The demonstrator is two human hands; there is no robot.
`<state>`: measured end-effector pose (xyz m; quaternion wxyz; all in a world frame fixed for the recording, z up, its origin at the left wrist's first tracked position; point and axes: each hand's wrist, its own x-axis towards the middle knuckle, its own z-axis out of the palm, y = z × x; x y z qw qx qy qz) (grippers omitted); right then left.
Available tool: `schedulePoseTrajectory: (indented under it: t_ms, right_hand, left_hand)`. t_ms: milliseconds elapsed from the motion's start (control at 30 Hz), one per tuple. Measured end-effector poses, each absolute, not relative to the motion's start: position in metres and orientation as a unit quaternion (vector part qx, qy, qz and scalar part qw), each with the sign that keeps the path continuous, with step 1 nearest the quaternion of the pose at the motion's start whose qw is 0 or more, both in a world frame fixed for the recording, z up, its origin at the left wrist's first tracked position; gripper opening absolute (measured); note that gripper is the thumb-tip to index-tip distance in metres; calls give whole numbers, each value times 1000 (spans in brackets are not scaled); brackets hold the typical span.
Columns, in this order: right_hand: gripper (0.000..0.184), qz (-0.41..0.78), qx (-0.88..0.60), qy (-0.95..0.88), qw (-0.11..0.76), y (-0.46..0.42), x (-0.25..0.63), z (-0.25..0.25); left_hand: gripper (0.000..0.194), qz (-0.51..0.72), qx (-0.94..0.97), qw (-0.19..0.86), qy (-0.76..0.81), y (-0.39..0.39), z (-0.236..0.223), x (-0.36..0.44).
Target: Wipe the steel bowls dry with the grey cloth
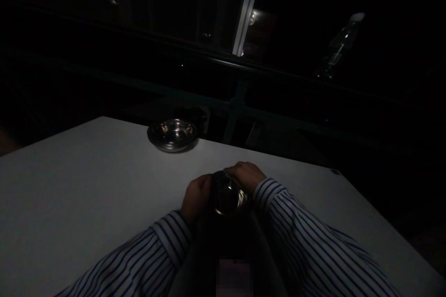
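Head view, low light: at left, a stack of metal bowls [172, 135] sits on the white table [104, 185] near its far edge, apart from both hands. To its right and nearer, the left hand [197, 196] is curled against the left side of a shiny bowl [228, 197]; some of its fingers are hidden. Judged by its metallic sheen, the shiny bowl should be light, stiff, slippery and hard to break; opposite sides of the rim offer the soundest hold. It lies between the hands, touching both; whether it also rests on the table cannot be told. The right hand [245, 176] grips its far right rim. Far right, beyond the table, stands a clear bottle [339, 51].
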<state>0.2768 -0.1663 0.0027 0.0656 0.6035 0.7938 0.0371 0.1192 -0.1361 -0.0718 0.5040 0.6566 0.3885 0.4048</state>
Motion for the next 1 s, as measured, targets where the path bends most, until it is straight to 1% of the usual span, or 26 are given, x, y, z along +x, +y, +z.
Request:
schedulePoseTrajectory:
  t_ms: [67, 200, 467, 667, 800, 900, 1000]
  right_hand:
    - [23, 44, 577, 813, 66, -156, 261, 3]
    - [27, 50, 548, 832, 62, -150, 248, 2]
    - [29, 53, 626, 773, 86, -172, 288, 3]
    - [24, 60, 589, 802, 75, -158, 259, 0]
    - [28, 60, 562, 823, 58, -153, 240, -1]
    - [28, 54, 578, 812, 58, -154, 245, 0]
    - [28, 42, 626, 775, 68, -160, 264, 3]
  left_hand:
    - [35, 408, 664, 482, 401, -135, -73, 119]
    - [34, 413, 669, 448, 424, -133, -75, 119]
    - [37, 394, 660, 492, 409, -137, -71, 119]
    - [36, 405, 665, 473, 412, -134, -71, 117]
    - [36, 413, 663, 459, 423, -132, -74, 117]
    - [35, 413, 663, 458, 425, -132, -74, 118]
    - [37, 404, 663, 463, 427, -133, -73, 118]
